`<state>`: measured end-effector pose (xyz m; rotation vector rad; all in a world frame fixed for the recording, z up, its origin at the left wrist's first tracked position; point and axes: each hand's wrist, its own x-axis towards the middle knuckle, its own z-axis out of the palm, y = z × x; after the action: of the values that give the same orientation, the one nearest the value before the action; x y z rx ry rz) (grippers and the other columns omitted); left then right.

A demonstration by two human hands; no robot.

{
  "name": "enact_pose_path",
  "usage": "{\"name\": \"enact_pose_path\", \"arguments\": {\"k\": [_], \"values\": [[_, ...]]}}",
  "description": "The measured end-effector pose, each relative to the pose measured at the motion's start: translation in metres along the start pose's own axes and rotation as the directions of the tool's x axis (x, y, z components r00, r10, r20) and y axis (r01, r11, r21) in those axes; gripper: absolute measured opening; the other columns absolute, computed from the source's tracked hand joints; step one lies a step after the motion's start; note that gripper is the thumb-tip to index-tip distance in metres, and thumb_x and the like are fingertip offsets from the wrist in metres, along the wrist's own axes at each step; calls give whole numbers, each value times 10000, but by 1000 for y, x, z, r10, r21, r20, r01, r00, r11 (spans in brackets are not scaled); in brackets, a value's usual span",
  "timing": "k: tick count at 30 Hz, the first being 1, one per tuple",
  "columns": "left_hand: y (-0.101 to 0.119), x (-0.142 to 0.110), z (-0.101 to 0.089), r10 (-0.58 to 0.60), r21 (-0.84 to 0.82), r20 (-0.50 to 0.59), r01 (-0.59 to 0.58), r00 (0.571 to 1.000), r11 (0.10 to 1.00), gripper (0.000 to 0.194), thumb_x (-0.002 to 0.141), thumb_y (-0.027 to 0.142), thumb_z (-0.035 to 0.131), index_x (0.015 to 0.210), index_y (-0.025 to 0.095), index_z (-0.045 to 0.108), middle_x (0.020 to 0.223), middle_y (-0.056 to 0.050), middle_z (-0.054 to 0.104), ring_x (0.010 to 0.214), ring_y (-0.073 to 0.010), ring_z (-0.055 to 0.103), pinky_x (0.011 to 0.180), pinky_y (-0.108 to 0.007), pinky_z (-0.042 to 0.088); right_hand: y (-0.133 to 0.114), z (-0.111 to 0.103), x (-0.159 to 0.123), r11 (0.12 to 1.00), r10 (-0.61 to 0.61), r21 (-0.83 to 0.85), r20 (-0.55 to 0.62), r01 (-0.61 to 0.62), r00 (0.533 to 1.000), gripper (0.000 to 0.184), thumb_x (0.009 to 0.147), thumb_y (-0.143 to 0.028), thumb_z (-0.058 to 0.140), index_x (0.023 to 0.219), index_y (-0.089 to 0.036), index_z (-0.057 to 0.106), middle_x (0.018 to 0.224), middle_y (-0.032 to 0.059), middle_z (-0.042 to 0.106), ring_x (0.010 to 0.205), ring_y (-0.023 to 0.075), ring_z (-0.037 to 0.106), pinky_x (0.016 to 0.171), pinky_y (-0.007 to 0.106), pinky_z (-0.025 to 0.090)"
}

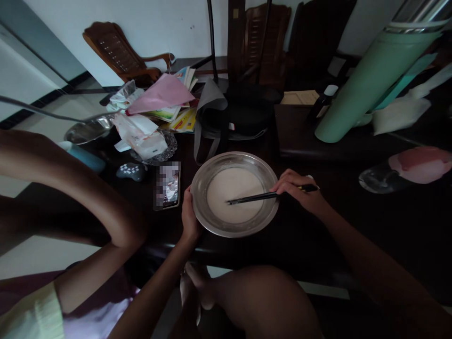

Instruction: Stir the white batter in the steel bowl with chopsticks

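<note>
A wide stainless steel bowl (pixel 233 160) sits on the dark table near its front edge. Inside it is a pale, off-white liquid (pixel 235 183) with a smooth surface. My left hand (pixel 190 219) holds the bowl's left side, its fingers against the rim and outer wall. In my right hand (pixel 298 189) is a pair of dark chopsticks (pixel 252 197), gripped at the bowl's right rim. Their tips dip into the liquid near the middle of the bowl. Just left of the bowl lies a phone (pixel 168 186) with a lit, partly blurred screen.
At the left, another person's bent arm (pixel 120 226) rests close to the table. Behind the phone are a game controller (pixel 131 172), a blue cup (pixel 83 156) and a tissue pack (pixel 143 136). A black bag (pixel 243 113) lies behind the bowl; a green thermos (pixel 370 84) and pink-topped bottle (pixel 420 165) occupy the right.
</note>
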<state>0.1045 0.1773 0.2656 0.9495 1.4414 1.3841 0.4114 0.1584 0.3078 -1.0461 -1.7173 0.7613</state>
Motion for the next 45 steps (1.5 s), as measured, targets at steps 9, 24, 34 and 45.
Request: {"name": "enact_pose_path", "arguments": {"k": [9,24,34,45], "values": [[2,-2,1,-6,14,-18,6,1000,1000,513,861,620,465,1144,234,651,1125,-21,696,1095,-199,603,975,-280,419,2,0,0,1000,0,-22,-14,-1,1000,264,931,-317,546,745,-272,727,822,17,760,806,217,626,763,402,498],[2,-1,1,-27,-4,-22,26,999,1000,483,862,592,482,1136,239,664,1120,-16,699,1111,-207,593,995,-296,412,1,-1,0,1000,2,0,-75,-2,997,292,943,-291,523,735,-276,727,781,4,745,784,204,638,746,379,496],[3,-1,4,-61,-52,-19,60,998,997,468,861,582,479,1131,241,653,1119,-4,698,1105,-199,598,977,-283,424,1,0,0,1000,15,21,-71,-13,997,298,943,-297,527,723,-267,725,777,16,748,783,211,633,740,383,500],[8,-4,7,-78,-104,-28,75,997,992,498,812,601,539,1123,233,664,1107,-10,707,1095,-204,603,961,-286,435,3,0,-1,999,0,33,-46,2,999,287,942,-283,529,732,-261,723,781,18,737,767,199,638,731,370,498]]}}
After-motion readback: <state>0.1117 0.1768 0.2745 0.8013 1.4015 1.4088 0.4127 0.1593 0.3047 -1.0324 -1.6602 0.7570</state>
